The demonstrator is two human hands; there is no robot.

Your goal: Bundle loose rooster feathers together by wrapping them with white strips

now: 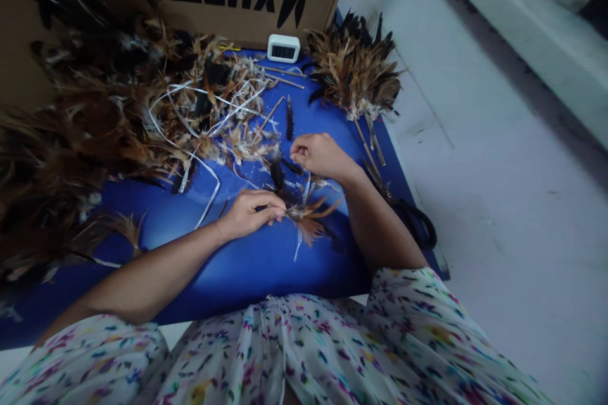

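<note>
My left hand [254, 212] pinches the base of a small bunch of brown feathers [311, 218], whose tips fan out to the right over the blue table [228, 272]. Above and to the right of it, my right hand [317, 153] has its fingers curled together over the table; whatever they hold, if anything, is too small to make out. A dark feather [289, 119] lies just beyond my right hand. Loose feathers and white strips lie between and beside the two hands.
A large heap of brown feathers [128, 114] with white ribbon covers the left side. A cardboard box [213, 19] and a white digital clock [284, 49] stand at the back. Feather bundles on sticks [356, 69] lie at the right, with black-handled scissors [418, 221] near the right edge.
</note>
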